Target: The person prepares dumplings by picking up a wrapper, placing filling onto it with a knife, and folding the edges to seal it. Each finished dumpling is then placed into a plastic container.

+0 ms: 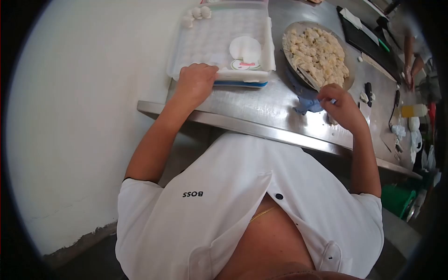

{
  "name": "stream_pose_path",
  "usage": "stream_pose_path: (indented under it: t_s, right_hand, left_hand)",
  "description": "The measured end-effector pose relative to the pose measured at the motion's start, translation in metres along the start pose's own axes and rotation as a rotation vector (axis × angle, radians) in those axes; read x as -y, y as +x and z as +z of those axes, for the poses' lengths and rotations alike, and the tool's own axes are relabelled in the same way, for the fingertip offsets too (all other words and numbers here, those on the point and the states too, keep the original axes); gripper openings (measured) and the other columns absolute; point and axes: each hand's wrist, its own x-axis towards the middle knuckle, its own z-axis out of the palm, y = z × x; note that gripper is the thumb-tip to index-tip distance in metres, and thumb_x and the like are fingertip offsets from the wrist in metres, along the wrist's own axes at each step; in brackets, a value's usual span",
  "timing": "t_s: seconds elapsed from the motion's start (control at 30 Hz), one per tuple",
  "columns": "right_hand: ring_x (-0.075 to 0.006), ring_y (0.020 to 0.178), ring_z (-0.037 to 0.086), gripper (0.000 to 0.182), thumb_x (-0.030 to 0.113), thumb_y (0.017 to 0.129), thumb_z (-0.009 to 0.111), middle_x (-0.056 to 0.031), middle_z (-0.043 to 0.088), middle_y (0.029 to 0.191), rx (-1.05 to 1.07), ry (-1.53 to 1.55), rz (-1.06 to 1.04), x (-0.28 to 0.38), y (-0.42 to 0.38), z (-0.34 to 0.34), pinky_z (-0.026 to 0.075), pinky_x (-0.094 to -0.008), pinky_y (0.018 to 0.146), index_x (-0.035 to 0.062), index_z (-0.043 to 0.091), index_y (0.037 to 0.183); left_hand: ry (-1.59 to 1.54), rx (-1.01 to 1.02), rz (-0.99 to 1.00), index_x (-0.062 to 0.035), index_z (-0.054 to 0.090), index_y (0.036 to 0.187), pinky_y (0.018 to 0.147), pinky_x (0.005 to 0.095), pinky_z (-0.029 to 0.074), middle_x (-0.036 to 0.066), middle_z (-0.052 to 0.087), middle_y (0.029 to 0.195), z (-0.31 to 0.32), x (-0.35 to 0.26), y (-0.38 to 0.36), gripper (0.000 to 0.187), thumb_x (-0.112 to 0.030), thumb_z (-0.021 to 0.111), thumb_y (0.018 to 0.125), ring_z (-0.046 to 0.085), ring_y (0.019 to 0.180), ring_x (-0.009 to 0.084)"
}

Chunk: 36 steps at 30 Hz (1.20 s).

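Across the metal desk [261, 109], the pale tray [242, 74] takes up the most room. The left hand [197, 83] lies over its near corner, fingers bent over the edge; a light, steady hold there suits best, without pressing inward. Beside it sits the wide bowl [351, 63] heaped with lumpy mixture [319, 51]. The right hand [340, 107] is at its near rim, fingers curled, by a flat metal strip [308, 80]; I cannot tell whether they pinch it. The mixture looks wet, so small amounts kept over the bowl should drip least.

Beyond the bowl, a black board [351, 35] limits the reach that way. The crumpled blue cloth [308, 106] lies under the right hand's path and could snag. A black handle [368, 93] lies close by; three white lumps [196, 13] sit at the tray's far corner.
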Motion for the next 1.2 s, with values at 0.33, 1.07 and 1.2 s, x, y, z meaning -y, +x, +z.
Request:
stream_pose_path:
  t_s: [0.33, 1.07, 1.2]
  right_hand:
    - [-0.0336, 0.076, 0.063, 0.024, 0.023, 0.087, 0.065, -0.0194, 0.063, 0.084, -0.284, -0.322, 0.133, -0.058, 0.005, -0.009, 0.048, -0.0414, 0.071, -0.0017, 0.064, 0.086]
    - [-0.0214, 0.062, 0.057, 0.041, 0.031, 0.079, 0.079, -0.0112, 0.059, 0.071, -0.034, -0.132, 0.299, -0.046, 0.008, -0.001, 0.047, -0.0374, 0.058, 0.0015, 0.052, 0.086]
    - [-0.0218, 0.062, 0.057, 0.039, 0.031, 0.08, 0.078, -0.0113, 0.059, 0.073, 0.009, -0.124, 0.386, -0.036, 0.009, -0.003, 0.047, -0.0384, 0.059, 0.0014, 0.052, 0.082]
  left_hand:
    - [-0.302, 0.069, -0.366, -0.0004, 0.07, 0.105, 0.081, 0.0344, 0.051, 0.016, 0.07, 0.093, -0.025, -0.003, 0.016, 0.024, -0.02, 0.063, 0.093, 0.067, 0.087, 0.026]
    - [-2.093, 0.019, -0.636, -0.0068, 0.057, 0.113, 0.08, 0.0474, 0.053, 0.008, 0.062, 0.117, -0.015, -0.081, 0.032, 0.029, -0.032, 0.054, 0.1, 0.06, 0.107, 0.0263]
    - [-2.091, 0.035, -0.683, -0.0066, 0.057, 0.112, 0.082, 0.0485, 0.052, 0.009, 0.061, 0.118, -0.014, -0.091, 0.032, 0.028, -0.031, 0.052, 0.1, 0.06, 0.108, 0.0272]
